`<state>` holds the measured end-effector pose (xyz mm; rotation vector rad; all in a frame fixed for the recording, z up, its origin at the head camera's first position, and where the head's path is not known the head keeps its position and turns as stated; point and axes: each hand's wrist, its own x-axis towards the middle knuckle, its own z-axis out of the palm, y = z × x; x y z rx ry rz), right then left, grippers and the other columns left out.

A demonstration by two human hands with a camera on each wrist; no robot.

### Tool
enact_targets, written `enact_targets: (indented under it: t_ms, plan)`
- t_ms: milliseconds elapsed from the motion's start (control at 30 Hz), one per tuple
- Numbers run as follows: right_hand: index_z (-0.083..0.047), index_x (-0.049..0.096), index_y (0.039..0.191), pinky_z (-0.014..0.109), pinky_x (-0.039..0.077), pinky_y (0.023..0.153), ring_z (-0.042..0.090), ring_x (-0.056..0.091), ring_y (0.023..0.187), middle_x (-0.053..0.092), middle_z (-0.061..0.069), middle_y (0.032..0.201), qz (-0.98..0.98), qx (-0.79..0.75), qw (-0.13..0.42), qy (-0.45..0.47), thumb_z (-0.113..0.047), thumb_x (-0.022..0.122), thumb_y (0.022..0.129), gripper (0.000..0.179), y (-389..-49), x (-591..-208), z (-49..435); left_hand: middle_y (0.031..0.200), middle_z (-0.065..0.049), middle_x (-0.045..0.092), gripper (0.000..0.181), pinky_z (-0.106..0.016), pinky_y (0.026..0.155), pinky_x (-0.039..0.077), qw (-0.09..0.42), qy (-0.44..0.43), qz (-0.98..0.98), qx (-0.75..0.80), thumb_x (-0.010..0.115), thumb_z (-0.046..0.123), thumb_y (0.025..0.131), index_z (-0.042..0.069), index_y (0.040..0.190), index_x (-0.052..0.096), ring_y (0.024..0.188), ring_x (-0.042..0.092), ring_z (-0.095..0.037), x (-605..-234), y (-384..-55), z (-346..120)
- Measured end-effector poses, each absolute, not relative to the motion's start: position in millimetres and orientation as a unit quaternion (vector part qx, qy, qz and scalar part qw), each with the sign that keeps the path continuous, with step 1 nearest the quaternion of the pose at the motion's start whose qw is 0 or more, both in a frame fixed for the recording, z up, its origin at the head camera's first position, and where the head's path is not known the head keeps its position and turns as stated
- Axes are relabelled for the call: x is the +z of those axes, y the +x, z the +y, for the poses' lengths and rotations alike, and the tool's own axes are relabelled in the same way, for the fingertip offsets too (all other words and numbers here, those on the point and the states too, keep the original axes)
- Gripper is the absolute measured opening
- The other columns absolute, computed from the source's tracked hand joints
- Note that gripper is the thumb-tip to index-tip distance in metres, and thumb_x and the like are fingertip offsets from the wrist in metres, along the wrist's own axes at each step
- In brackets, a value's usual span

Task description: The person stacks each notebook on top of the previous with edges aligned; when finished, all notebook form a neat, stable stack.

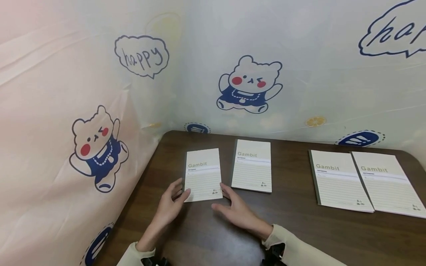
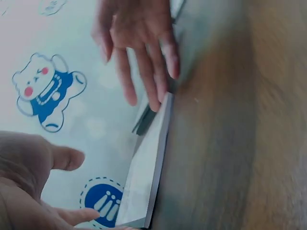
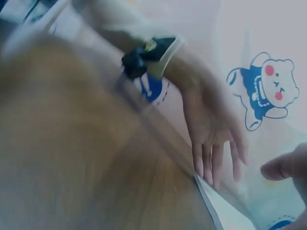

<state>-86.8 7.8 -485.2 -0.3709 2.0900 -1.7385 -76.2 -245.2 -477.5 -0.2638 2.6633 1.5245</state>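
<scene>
A white Gambit notebook (image 1: 202, 177) with a dark spine lies on the table, left of centre. My left hand (image 1: 171, 203) is at its left edge, thumb close to the near left corner. On the opposite side, my right hand (image 1: 237, 210) has its fingertips right at the right edge, with the thumb apart from the cover. In the left wrist view the notebook (image 2: 146, 177) appears edge-on between both hands. The right wrist view shows the left hand (image 3: 211, 124) with fingers extended beside the notebook (image 3: 225, 206). Neither hand curls round it.
A second notebook (image 1: 252, 166) lies just to the right of the first. Farther right, two more notebooks lie side by side, the left one (image 1: 341, 181) against the other (image 1: 389, 184). A printed curtain (image 1: 196, 66) borders the dark wooden table (image 1: 286, 218) behind and at left.
</scene>
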Motion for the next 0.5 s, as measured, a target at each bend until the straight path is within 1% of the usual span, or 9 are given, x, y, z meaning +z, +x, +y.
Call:
enact_targets:
  t_ms: [67, 100, 167, 233, 300, 400, 500]
  plan:
    - [0.001, 0.03, 0.161, 0.056, 0.043, 0.118, 0.045, 0.037, 0.153, 0.035, 0.026, 0.166, 0.723, -0.653, 0.208, -0.09, -0.022, 0.074, 0.096, 0.082, -85.3, -480.4, 4.1, 0.154, -0.03, 0.05, 0.069, -0.058, 0.113, 0.047, 0.048, -0.114, 0.838, 0.532, 0.065, 0.034, 0.104, 0.006, 0.16, 0.037, 0.142, 0.052, -0.045, -475.1, -76.8, -248.0]
    - [0.002, 0.03, 0.162, 0.055, 0.044, 0.117, 0.046, 0.036, 0.153, 0.034, 0.026, 0.166, 0.707, -0.671, 0.215, -0.069, -0.02, 0.074, 0.095, 0.082, -84.5, -478.2, 2.5, 0.155, -0.029, 0.049, 0.068, -0.058, 0.113, 0.047, 0.056, -0.128, 0.826, 0.547, 0.064, 0.035, 0.105, 0.008, 0.16, 0.036, 0.142, 0.052, -0.044, -474.4, -77.1, -249.4]
    - [0.003, 0.027, 0.162, 0.05, 0.048, 0.114, 0.046, 0.034, 0.154, 0.031, 0.028, 0.167, 0.668, -0.707, 0.23, -0.029, -0.015, 0.072, 0.094, 0.083, -83.6, -474.3, -0.2, 0.155, -0.03, 0.048, 0.068, -0.057, 0.113, 0.047, 0.065, -0.141, 0.809, 0.567, 0.063, 0.035, 0.105, 0.007, 0.161, 0.034, 0.141, 0.053, -0.043, -473.9, -77.2, -252.1]
    - [0.004, 0.024, 0.162, 0.044, 0.051, 0.11, 0.046, 0.035, 0.153, 0.028, 0.031, 0.167, 0.634, -0.735, 0.241, 0.004, -0.011, 0.069, 0.093, 0.084, -83.3, -470.9, -1.8, 0.155, -0.031, 0.047, 0.067, -0.055, 0.112, 0.049, 0.072, -0.145, 0.799, 0.579, 0.062, 0.031, 0.106, 0.006, 0.161, 0.032, 0.14, 0.053, -0.043, -474.0, -77.0, -254.6]
    - [0.005, 0.021, 0.162, 0.041, 0.052, 0.108, 0.045, 0.04, 0.15, 0.026, 0.033, 0.166, 0.605, -0.756, 0.248, 0.031, -0.009, 0.066, 0.091, 0.085, -83.5, -468.9, -2.7, 0.154, -0.031, 0.046, 0.066, -0.052, 0.11, 0.052, 0.078, -0.148, 0.795, 0.583, 0.061, 0.026, 0.107, 0.004, 0.162, 0.031, 0.14, 0.054, -0.042, -474.4, -76.7, -256.8]
    - [0.008, 0.021, 0.161, 0.046, 0.05, 0.112, 0.043, 0.046, 0.145, 0.03, 0.036, 0.163, 0.585, -0.768, 0.254, 0.057, -0.007, 0.064, 0.092, 0.083, -84.4, -466.5, -2.7, 0.153, -0.029, 0.045, 0.065, -0.043, 0.103, 0.055, 0.083, -0.156, 0.794, 0.582, 0.061, 0.017, 0.105, 0.003, 0.162, 0.032, 0.136, 0.054, -0.038, -475.7, -76.6, -260.6]
    - [0.01, 0.023, 0.159, 0.052, 0.046, 0.115, 0.04, 0.051, 0.142, 0.039, 0.036, 0.158, 0.586, -0.764, 0.26, 0.069, -0.005, 0.064, 0.093, 0.08, -85.1, -465.4, -2.0, 0.15, -0.025, 0.044, 0.065, -0.029, 0.093, 0.054, 0.087, -0.168, 0.786, 0.588, 0.06, 0.007, 0.101, 0.003, 0.161, 0.034, 0.127, 0.055, -0.033, -477.1, -77.1, -264.1]
